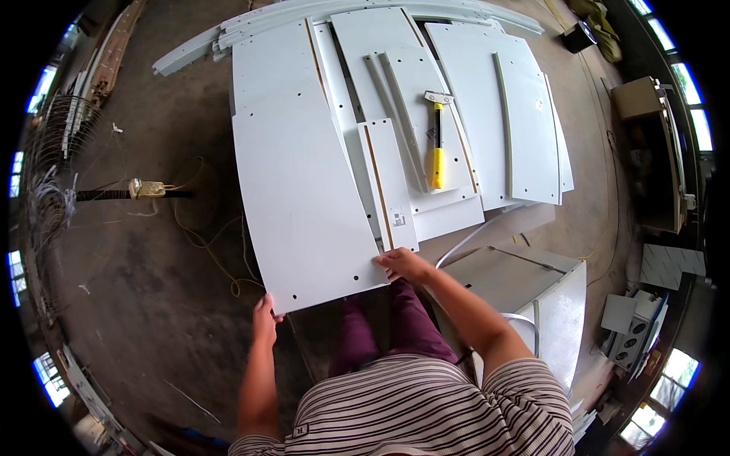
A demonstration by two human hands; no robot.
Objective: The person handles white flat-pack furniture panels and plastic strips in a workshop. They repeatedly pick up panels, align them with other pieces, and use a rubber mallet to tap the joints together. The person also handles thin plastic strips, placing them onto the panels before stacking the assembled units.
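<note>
A large white board [304,197] with drilled holes lies on the stack, its near edge jutting toward me. At its near left corner my left hand [265,313] is closed, gripping the edge. My right hand [401,264] pinches the near right corner, thumb on top. Just beyond that hand is a narrow white panel [384,175] with a brown groove and a printed label. A hammer [438,144] with a yellow and black handle rests on other white panels [449,129] farther back. The fingers beneath the board are hidden.
More white panels [525,129] are spread to the right, and long white strips [281,26] lie along the far side. A large grey-white box [544,319] stands at my right. Thin yellow cable [228,266] trails on the floor at left, near a black post with a metal fitting [148,188].
</note>
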